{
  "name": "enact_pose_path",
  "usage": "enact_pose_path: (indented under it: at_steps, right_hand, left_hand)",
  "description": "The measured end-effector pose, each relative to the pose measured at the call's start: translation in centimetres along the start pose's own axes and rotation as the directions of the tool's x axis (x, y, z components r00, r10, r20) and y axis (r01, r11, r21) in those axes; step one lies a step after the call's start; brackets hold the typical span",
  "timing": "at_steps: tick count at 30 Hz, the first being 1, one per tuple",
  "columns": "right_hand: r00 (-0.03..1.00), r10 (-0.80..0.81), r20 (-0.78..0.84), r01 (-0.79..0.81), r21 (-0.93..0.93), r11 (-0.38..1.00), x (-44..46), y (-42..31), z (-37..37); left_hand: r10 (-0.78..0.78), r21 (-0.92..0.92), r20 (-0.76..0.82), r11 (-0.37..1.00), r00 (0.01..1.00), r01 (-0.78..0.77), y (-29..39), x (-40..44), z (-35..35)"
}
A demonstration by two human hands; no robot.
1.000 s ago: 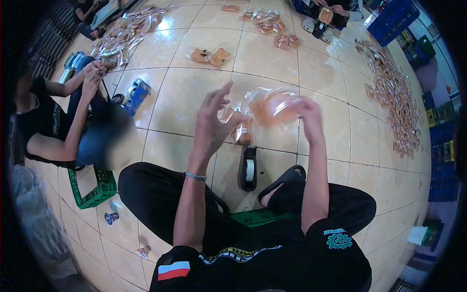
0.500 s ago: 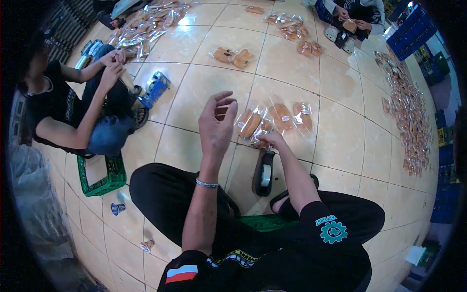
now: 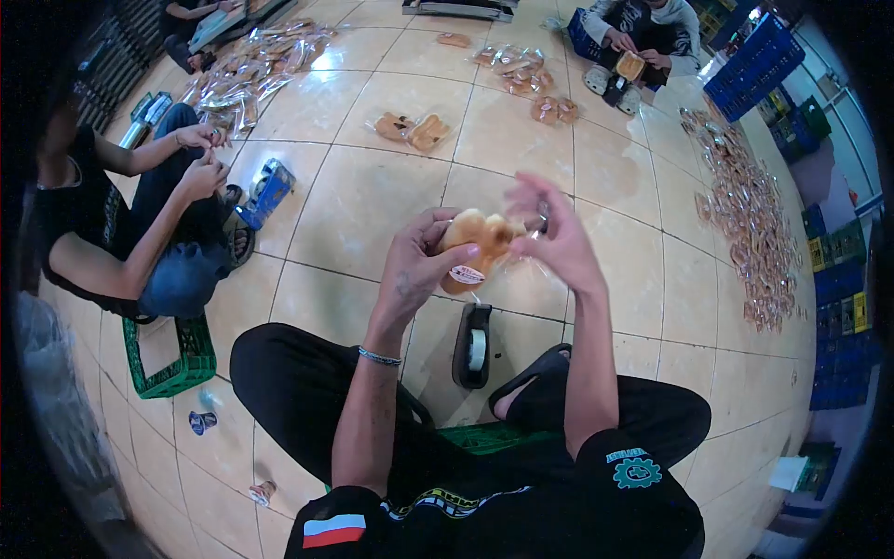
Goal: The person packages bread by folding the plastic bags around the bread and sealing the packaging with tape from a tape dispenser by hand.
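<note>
My left hand (image 3: pixel 419 256) is closed around a bread roll in clear plastic (image 3: pixel 475 244), pale and golden with a browned patch. A white and red label shows near my left thumb. My right hand (image 3: pixel 563 242) is just right of the roll, blurred, its fingers apart from the thumb; whether it touches the wrapper is unclear. Directly below the roll, a black tape dispenser (image 3: pixel 472 345) with a clear roll of tape stands on the tiled floor. Clear plastic shows beneath my right hand, and my hands hide most of what lies behind them.
Bagged breads (image 3: pixel 410 130) lie ahead, with a larger pile (image 3: pixel 261 70) far left and many small packs (image 3: pixel 745 214) at right. A co-worker (image 3: pixel 112 214) sits left by a blue tape dispenser (image 3: pixel 265 194) and green crate (image 3: pixel 172 359). Another person (image 3: pixel 643 42) holds bread.
My left hand, earlier raised with nothing in it, now grips the bagged bread. My right hand has risen from the packs on the floor. The view has shifted slightly.
</note>
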State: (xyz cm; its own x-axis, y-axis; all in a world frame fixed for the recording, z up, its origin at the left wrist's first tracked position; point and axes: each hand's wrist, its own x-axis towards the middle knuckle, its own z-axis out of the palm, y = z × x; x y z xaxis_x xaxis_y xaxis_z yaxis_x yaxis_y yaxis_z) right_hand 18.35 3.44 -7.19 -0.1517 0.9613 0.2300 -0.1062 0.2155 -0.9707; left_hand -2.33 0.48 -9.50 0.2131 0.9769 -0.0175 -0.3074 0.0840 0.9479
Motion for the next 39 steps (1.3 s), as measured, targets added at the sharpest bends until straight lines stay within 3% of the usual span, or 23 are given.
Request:
enact_pose_path:
  at_steps: [1, 3, 4, 6, 7, 8, 9, 10, 11, 12, 15, 18, 20, 21, 22, 24, 26, 28, 31, 33, 35, 37, 39]
  right_hand:
    - [1.0, -0.005, -0.009, 0.005, -0.002, 1.0, 0.2, -1.5, -0.3]
    - [0.974, 0.003, 0.226, 0.103, -0.457, 0.884, 0.9, -3.8, -1.4]
    - [0.977, -0.002, 0.213, 0.102, -0.461, 0.882, 1.1, -4.0, -1.9]
    - [0.907, 0.317, 0.277, -0.177, -0.433, 0.884, 1.6, -3.5, -2.7]
    - [0.912, 0.306, 0.272, -0.171, -0.427, 0.888, 1.3, -2.7, -3.5]
    - [0.917, 0.265, 0.298, -0.263, -0.05, 0.964, 1.0, -1.5, -4.9]
    - [0.924, 0.218, 0.313, -0.322, 0.332, 0.887, 1.0, -0.1, -5.7]
    - [0.926, 0.213, 0.313, -0.317, 0.334, 0.888, 1.0, 2.3, -5.9]
    - [0.956, 0.157, 0.247, -0.068, -0.334, 0.94, 0.9, 5.0, -5.9]
    - [0.97, 0.062, 0.235, 0.172, -0.846, 0.504, 1.0, 5.6, -5.3]
    - [0.955, 0.09, 0.281, 0.148, -0.72, 0.678, -0.3, 3.8, -3.6]
    - [0.963, -0.019, 0.27, 0.22, -0.74, 0.635, -0.2, 0.1, -2.8]
    - [0.962, -0.087, 0.259, 0.257, -0.753, 0.606, -0.4, -2.1, -2.1]
    - [0.957, -0.146, 0.251, 0.288, -0.766, 0.575, -0.6, -3.0, -1.8]
    - [0.956, -0.147, 0.253, 0.291, -0.769, 0.569, -0.8, -3.9, -1.5]
    - [0.962, -0.165, 0.218, 0.271, -0.675, 0.686, -1.0, -5.0, -0.9]
    - [0.981, -0.151, 0.122, 0.194, -0.627, 0.754, -1.0, -4.8, -0.9]
    - [0.992, -0.126, 0.022, 0.116, -0.566, 0.816, -1.0, -4.6, -1.1]
    - [0.982, -0.187, 0.022, 0.175, -0.464, 0.868, -0.9, -4.9, -1.7]
    - [0.938, -0.343, 0.058, 0.322, -0.515, 0.794, -0.9, -5.8, -1.7]
    - [0.957, -0.269, 0.108, 0.286, -0.495, 0.821, -0.5, -5.9, -2.1]
    - [0.969, -0.192, 0.156, 0.244, -0.48, 0.842, -0.5, -5.8, -1.9]
    - [0.885, -0.437, -0.16, 0.303, -0.514, 0.802, -0.9, -5.2, 0.0]
  left_hand:
    - [0.0, 0.002, 0.01, 1.0, 1.0, 0.0, 0.0, -0.1, 0.2]
    - [0.06, 0.087, 0.069, 0.994, 0.996, -0.066, -0.2, -0.2, 0.3]
    - [0.06, 0.088, 0.084, 0.994, 0.995, -0.067, -0.2, -0.3, 0.6]
    - [0.183, 0.159, 0.056, 0.969, 0.981, -0.19, -0.1, -0.5, 0.9]
    - [0.187, 0.166, 0.066, 0.966, 0.98, -0.196, 0.0, -0.5, 0.7]
    - [0.263, 0.258, -0.014, 0.933, 0.965, -0.25, 0.2, -0.5, 0.5]
    - [0.344, 0.35, -0.091, 0.89, 0.935, -0.293, 0.4, -0.5, 0.2]
    - [0.347, 0.353, -0.088, 0.887, 0.934, -0.297, 0.9, -0.6, 0.0]
    - [0.304, 0.239, -0.208, 0.937, 0.93, -0.253, 1.6, -0.8, -0.3]
    - [0.25, 0.12, -0.317, 0.967, 0.915, -0.223, 2.1, -0.9, -0.5]
    - [0.253, 0.173, -0.306, 0.963, 0.918, -0.208, 1.1, -0.5, -1.0]
    - [0.224, 0.305, -0.222, 0.94, 0.949, -0.151, -0.5, -0.8, 0.6]
    - [0.549, 0.833, 0.036, 0.446, 0.835, -0.329, -1.5, -0.9, 2.2]
    - [0.551, 0.83, 0.034, 0.449, 0.834, -0.331, -1.8, -0.9, 2.4]
    - [0.432, 0.743, 0.06, 0.583, 0.9, -0.329, -2.0, -0.7, 2.6]
    - [0.309, 0.643, 0.106, 0.703, 0.945, -0.302, -2.4, -0.4, 2.5]
    - [0.08, 0.265, 0.106, 0.958, 0.991, -0.106, -2.6, -0.3, 1.8]
    - [0.105, 0.316, 0.057, 0.941, 0.993, -0.118, -0.3, -1.4, 3.2]
    - [0.145, 0.402, -0.016, 0.907, 0.989, -0.126, 1.5, -2.4, 4.1]
    - [0.156, 0.436, -0.047, 0.892, 0.987, -0.12, 1.3, -2.5, 4.0]
    - [0.395, 0.532, 0.077, 0.76, 0.915, -0.373, 0.5, -2.0, 3.4]
    - [0.381, 0.51, 0.063, 0.782, 0.922, -0.358, 0.1, -1.8, 3.1]
    - [0.368, 0.487, 0.045, 0.803, 0.929, -0.342, -0.1, -1.7, 3.2]
